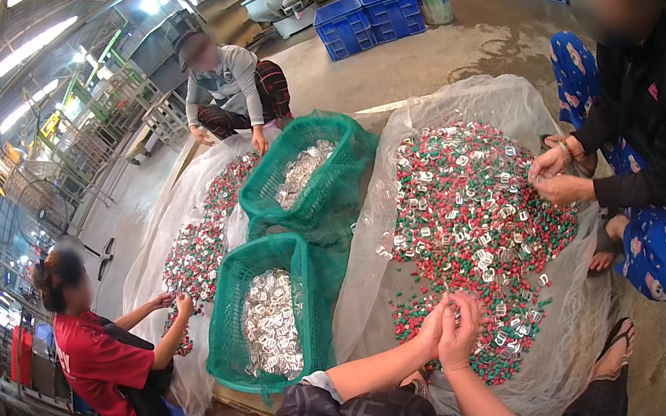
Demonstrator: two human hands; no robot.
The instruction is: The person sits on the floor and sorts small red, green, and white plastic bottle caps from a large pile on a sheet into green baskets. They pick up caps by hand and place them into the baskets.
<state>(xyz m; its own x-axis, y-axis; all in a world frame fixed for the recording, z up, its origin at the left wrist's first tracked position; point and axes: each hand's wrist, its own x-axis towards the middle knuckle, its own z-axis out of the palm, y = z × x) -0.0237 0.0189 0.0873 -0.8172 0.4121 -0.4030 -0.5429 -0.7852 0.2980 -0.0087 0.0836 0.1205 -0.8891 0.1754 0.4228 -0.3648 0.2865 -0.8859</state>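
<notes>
My left hand (432,329) and my right hand (461,330) meet over the near side of a wide pile (476,209) of small red and green pieces mixed with silver metal buckle-shaped parts. Both hands are closed, with fingers curled together at the tips. Whatever they hold is too small to make out. Beneath the pile spreads a whitish mesh sheet (361,314). To the left of my hands stands a green plastic basket (222,352) holding silver buckle-shaped parts (272,326). Behind it, a second green basket (254,197) contains similar silver parts (305,173).
A person in black (647,117) works at the pile's right edge. Two others, one in red (106,359) and one in grey (232,92), crouch by another mixed pile (196,241) on the left. Blue crates (367,22) and a bucket (432,1) stand behind.
</notes>
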